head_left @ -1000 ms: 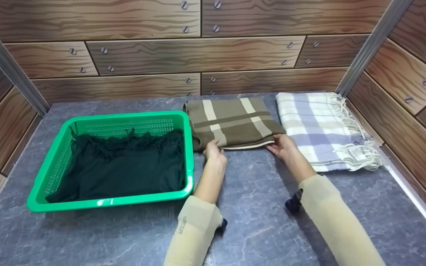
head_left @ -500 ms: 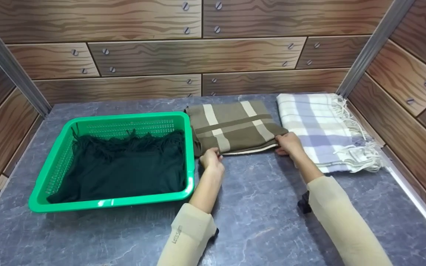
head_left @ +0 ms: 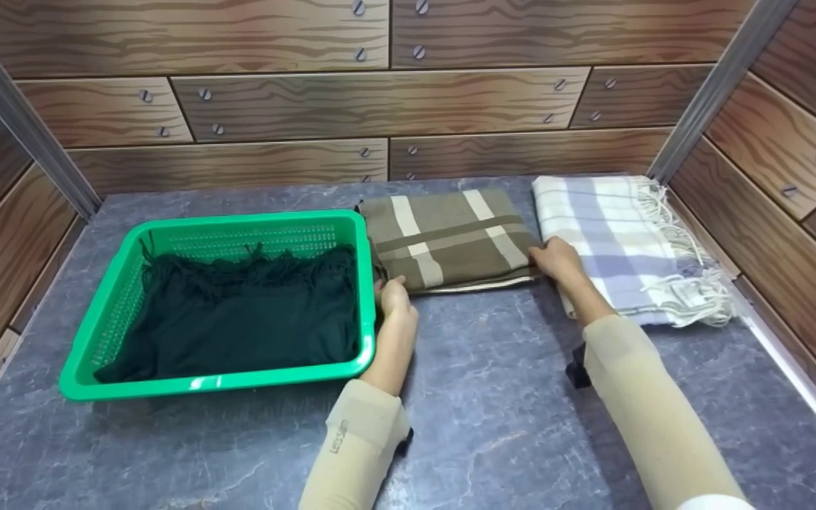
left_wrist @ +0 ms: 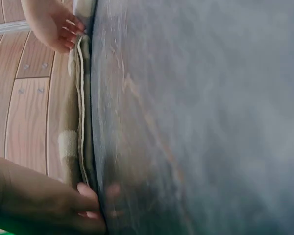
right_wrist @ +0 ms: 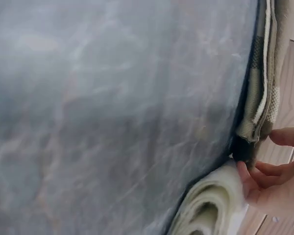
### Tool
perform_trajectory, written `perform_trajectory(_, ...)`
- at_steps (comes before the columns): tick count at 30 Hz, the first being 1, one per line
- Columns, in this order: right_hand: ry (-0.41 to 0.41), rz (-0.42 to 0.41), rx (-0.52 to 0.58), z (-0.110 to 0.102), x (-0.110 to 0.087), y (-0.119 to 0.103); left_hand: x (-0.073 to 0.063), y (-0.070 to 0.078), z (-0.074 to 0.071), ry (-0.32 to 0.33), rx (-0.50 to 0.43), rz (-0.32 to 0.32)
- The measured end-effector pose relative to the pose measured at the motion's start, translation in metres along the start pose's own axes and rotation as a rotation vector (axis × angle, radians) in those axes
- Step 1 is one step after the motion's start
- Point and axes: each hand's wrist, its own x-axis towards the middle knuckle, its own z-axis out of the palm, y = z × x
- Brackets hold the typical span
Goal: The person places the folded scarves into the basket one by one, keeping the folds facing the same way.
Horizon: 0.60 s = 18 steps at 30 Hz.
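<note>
A folded brown plaid scarf [head_left: 450, 241] with cream stripes lies on the table, its layered front edge visible in both wrist views. At its near left corner my left hand [head_left: 397, 304] holds the side, in the narrow gap beside the green basket. My right hand [head_left: 560, 262] holds the right side; in the right wrist view its thumb lies on the upper layers and the other fingers [right_wrist: 247, 176] sit lower at the edge. Inside the green basket [head_left: 217, 386] lies a dark fringed scarf [head_left: 252, 319]. Part of the left fingers is hidden in the head view.
A folded white and lavender plaid scarf [head_left: 599, 248] with fringe lies right of the brown one, close by my right hand. The grey marbled table [head_left: 479, 411] ends at a wood-patterned back wall [head_left: 380, 106] and similar side walls.
My hands have shifted from the brown scarf's front edge to its two sides, the left one toward the basket and the right one outward. The scarf has come slightly nearer and its front edge lies flatter.
</note>
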Motion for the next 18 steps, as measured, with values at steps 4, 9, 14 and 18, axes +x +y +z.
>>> perform_trajectory(4, -0.001, 0.051, 0.180, -0.001, 0.004, 0.003, 0.033, -0.024, 0.002, -0.046, 0.065, -0.006)
perform_trajectory(9, 0.085, 0.147, 0.352, -0.001, 0.006, 0.007, -0.040, 0.023, 0.009, -0.056, 0.056, 0.013)
perform_trajectory(14, 0.164, 0.161, 0.471, -0.005, 0.002, 0.003, -0.119, 0.084, 0.015, -0.024, -0.057, 0.015)
perform_trajectory(18, 0.138, 0.178, 0.710, -0.009, -0.002, -0.004, -0.072, 0.064, 0.013, 0.034, -0.117, 0.002)
